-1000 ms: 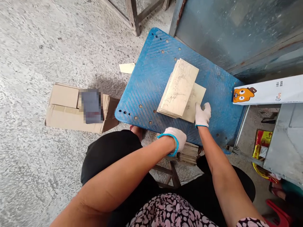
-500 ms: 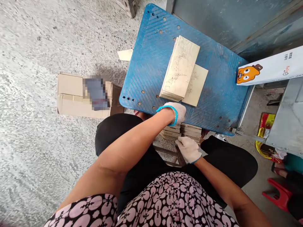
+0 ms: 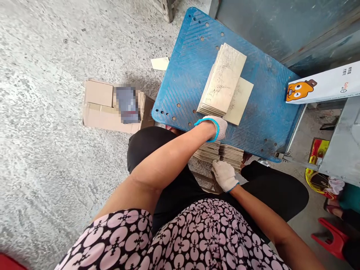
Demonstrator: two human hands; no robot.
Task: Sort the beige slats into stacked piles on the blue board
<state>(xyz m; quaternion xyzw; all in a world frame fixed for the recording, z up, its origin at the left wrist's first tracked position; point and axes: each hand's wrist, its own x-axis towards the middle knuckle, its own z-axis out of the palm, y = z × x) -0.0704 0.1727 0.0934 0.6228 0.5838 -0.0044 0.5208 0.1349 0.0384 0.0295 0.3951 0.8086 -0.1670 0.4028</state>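
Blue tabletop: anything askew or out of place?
Yes: one pale panel juts out right of the stack, not squared with it. Left of the tabletop, a pale piece lies by itself, seemingly on the floor.

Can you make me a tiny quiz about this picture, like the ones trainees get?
1. Which hand is nearer the stack of pale panels on the blue surface?
A) left
B) right
2. True or false: the person's right hand is bare.
3. Fill in: the orange cartoon character on the white package wears a brown ____.

Key:
1. A, the left hand.
2. False; the right hand wears a glove.
3. Hat.
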